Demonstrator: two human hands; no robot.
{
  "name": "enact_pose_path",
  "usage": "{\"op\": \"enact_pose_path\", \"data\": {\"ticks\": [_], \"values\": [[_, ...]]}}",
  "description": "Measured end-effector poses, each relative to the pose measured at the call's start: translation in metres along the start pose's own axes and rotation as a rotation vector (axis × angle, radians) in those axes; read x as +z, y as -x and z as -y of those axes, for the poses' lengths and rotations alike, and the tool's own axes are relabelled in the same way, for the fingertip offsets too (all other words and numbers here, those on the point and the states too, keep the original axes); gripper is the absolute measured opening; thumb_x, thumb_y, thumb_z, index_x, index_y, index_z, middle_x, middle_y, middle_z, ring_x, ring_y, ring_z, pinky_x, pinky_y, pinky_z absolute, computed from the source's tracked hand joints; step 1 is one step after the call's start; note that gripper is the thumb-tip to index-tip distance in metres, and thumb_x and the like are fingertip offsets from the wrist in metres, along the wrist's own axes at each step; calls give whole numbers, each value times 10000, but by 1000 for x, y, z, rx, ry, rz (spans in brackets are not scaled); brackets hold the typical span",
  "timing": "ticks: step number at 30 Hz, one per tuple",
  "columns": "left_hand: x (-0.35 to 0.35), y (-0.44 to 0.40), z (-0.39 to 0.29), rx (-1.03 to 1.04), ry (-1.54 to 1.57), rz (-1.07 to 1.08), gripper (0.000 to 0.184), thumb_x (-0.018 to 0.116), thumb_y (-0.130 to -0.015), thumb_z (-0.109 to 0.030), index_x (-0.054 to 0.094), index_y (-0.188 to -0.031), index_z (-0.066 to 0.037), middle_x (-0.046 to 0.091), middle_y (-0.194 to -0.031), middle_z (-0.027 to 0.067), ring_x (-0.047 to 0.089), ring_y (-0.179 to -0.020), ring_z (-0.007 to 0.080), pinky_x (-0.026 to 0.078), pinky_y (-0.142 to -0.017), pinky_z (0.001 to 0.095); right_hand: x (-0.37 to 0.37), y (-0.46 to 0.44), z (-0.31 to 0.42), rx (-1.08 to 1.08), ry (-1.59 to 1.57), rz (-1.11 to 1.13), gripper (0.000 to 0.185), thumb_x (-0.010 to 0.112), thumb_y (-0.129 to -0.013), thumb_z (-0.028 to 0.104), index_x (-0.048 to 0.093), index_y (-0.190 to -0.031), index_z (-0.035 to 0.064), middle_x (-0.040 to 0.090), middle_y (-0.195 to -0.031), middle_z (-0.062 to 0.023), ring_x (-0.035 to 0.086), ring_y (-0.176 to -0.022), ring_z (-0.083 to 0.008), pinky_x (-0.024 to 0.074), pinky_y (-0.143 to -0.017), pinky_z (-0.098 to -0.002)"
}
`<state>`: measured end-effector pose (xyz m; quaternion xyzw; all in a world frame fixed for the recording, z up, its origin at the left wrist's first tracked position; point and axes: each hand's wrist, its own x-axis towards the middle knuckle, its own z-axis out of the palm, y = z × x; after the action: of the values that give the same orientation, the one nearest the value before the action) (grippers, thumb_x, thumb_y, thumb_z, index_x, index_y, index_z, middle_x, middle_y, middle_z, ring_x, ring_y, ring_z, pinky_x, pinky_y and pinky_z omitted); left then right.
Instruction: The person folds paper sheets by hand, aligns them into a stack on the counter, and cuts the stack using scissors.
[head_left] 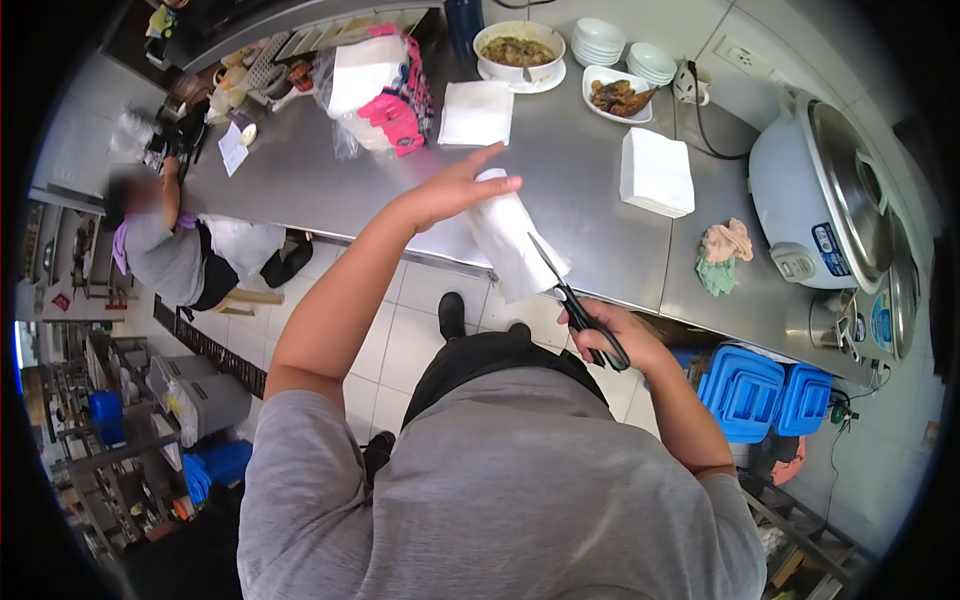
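Observation:
My left hand [462,192] holds white paper napkins [515,245] at their upper end, with a finger stretched out past them. The napkins hang at the counter's front edge. My right hand [612,335] is closed round the black handles of a pair of scissors [590,325]. The scissor blades point up and left and lie against the lower right part of the napkins. Whether the blades are parted is hard to make out. A flat pile of napkins [475,113] lies beyond my left hand, and a thicker napkin stack [657,172] is farther right.
On the steel counter [590,220] stand a bowl of food [519,52], a dish of cooked meat [622,97], a pink bag [395,110], crumpled cloths [722,255] and a large rice cooker [825,190]. Blue bins [743,393] are below right. Another person [170,250] sits at left.

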<state>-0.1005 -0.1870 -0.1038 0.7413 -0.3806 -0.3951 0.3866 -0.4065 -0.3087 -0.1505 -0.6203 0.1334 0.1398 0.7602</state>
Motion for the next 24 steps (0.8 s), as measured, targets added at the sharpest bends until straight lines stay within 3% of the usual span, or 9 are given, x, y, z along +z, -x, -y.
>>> {"op": "enact_pose_path", "data": {"ticks": [1,2,5,6,11,18,24], "values": [[-2,7,-15,102,-20,56,888,719,-809,-398,264,-1504,-85,329,-1510,185,410,-1320,277,319,-1089,355,-1,7,5,-27,-20,15,425,691,-873,311,558,-1165,31,525,-743,9,533,-591,-90,445,-563,-237],[-4,16,-32,186,45,66,765,735,-794,-210,379,-1463,-100,414,-1475,135,455,-1282,211,344,-1072,318,0,15,12,-47,-24,18,436,699,-868,310,557,-1171,32,520,-742,13,528,-601,-88,439,-572,-233],[-16,28,-65,349,48,230,604,725,-756,-36,555,-1334,-71,573,-1338,86,537,-1188,156,382,-1035,286,0,31,25,-108,-21,40,468,724,-849,309,553,-1187,33,508,-746,21,510,-640,-80,419,-605,-224],[-18,34,-77,287,46,265,479,718,-731,38,664,-1197,-57,657,-1214,55,585,-1113,126,408,-1011,276,1,33,26,-133,-15,49,480,733,-842,309,553,-1190,33,508,-752,22,503,-659,-78,411,-620,-222],[-23,45,-110,325,-62,301,484,741,-715,24,670,-1186,-58,670,-1183,64,609,-1060,131,440,-970,265,13,41,42,-211,-61,59,522,771,-812,304,558,-1201,30,510,-794,28,475,-736,-70,382,-676,-218],[-29,60,-131,335,-116,230,490,712,-715,43,684,-1181,-105,683,-1154,52,612,-960,110,470,-910,253,19,31,26,-385,-8,-27,497,788,-800,260,571,-1191,42,523,-767,33,489,-689,-55,385,-627,-206],[-35,63,-131,358,-101,224,497,755,-692,24,689,-1171,-92,672,-1108,54,610,-978,135,465,-887,254,21,27,29,-343,194,-121,549,813,-771,311,572,-1181,35,533,-752,22,501,-659,-54,400,-607,-207]]}}
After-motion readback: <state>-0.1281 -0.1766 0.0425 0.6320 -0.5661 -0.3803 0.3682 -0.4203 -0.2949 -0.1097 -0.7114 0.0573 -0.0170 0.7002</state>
